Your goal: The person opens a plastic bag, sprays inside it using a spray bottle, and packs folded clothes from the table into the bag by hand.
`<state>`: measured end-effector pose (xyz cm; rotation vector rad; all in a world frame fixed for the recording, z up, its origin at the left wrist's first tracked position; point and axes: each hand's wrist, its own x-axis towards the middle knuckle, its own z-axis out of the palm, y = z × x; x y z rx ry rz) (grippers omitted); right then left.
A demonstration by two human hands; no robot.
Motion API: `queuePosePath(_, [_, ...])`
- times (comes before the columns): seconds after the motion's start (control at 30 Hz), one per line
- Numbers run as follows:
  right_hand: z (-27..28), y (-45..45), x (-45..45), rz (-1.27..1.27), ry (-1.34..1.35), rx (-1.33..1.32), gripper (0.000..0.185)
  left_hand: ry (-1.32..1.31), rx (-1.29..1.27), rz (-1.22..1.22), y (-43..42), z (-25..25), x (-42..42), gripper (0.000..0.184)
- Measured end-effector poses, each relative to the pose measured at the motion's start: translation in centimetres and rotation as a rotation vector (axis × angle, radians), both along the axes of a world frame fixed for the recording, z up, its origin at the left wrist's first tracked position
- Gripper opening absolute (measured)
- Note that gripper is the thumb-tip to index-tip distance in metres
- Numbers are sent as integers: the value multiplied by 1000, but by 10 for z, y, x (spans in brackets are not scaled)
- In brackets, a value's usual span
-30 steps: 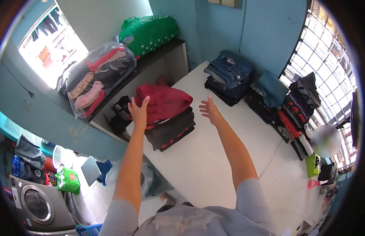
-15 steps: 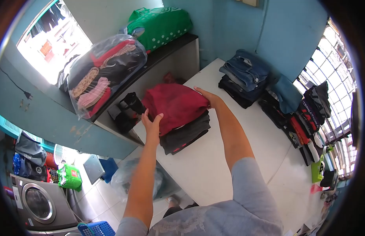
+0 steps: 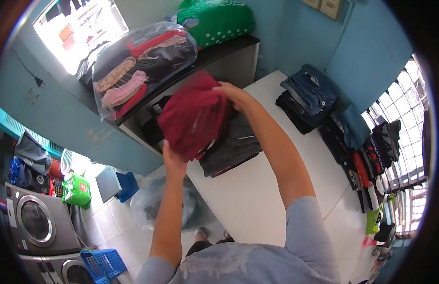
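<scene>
A folded maroon garment (image 3: 193, 118) is held tilted between my two hands, slightly blurred by motion. My left hand (image 3: 174, 160) grips its lower edge at the table's left side. At the upper right edge, my right hand (image 3: 232, 94) has its fingers closed over the cloth. Partly hidden behind the garment, a stack of dark grey folded clothes (image 3: 236, 149) lies on the white table (image 3: 243, 203). Dark items sit in the open shelf just beyond the garment.
Folded jeans (image 3: 309, 92) and rows of dark clothes (image 3: 356, 156) lie on the table's right side. A clear bag of clothes (image 3: 143, 66) and a green bag (image 3: 217, 21) top the shelf unit (image 3: 200, 61). Left are washing machines (image 3: 37, 220) and a blue basket (image 3: 106, 265).
The maroon garment has come up off the dark stack and turned, shifting left toward the shelf. My right hand has moved left and up with it. The camera view has shifted slightly.
</scene>
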<state>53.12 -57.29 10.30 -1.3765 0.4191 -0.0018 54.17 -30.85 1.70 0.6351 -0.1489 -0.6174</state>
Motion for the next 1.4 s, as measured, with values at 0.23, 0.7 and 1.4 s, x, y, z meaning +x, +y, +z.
queuePosePath(0.23, [111,115,5,70,-249,74,50,100,-240,105,47,-16,5,63])
queuePosePath(0.7, [10,114,-173,-164,-248,211,64,249,-275,-121,77,-18,-63,71])
queuePosePath(1.4, [-144,219,-336,-538,216,305,39,191,647,-418,169,-81,-167,75])
